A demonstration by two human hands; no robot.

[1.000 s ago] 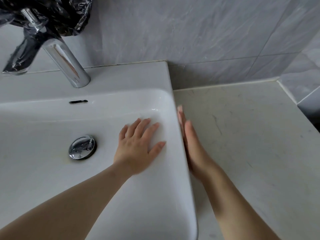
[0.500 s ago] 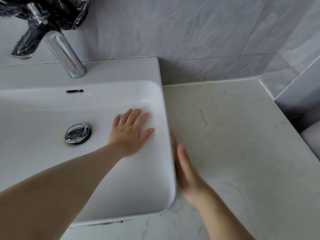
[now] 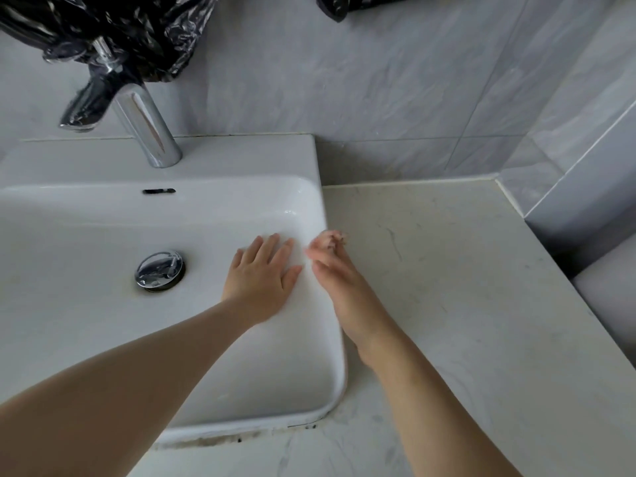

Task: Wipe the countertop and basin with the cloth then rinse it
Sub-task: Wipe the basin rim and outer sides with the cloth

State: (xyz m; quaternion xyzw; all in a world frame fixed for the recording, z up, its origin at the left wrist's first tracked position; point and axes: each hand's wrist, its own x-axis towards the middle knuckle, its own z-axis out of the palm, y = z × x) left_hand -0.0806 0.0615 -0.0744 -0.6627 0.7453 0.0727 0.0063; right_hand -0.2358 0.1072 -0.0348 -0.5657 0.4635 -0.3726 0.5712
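The pale countertop [image 3: 464, 304] stretches to my right, the white basin [image 3: 86, 321] set against its left edge, a black plastic bag [image 3: 120, 25] draped over the chrome tap [image 3: 148, 125] behind. My left hand [image 3: 261, 280] lies flat, fingers spread, on the basin's inner right wall. My right hand [image 3: 339, 284] is at the basin's right rim, blurred; I cannot tell whether it grasps anything. The drain plug [image 3: 160, 270] sits left of my left hand
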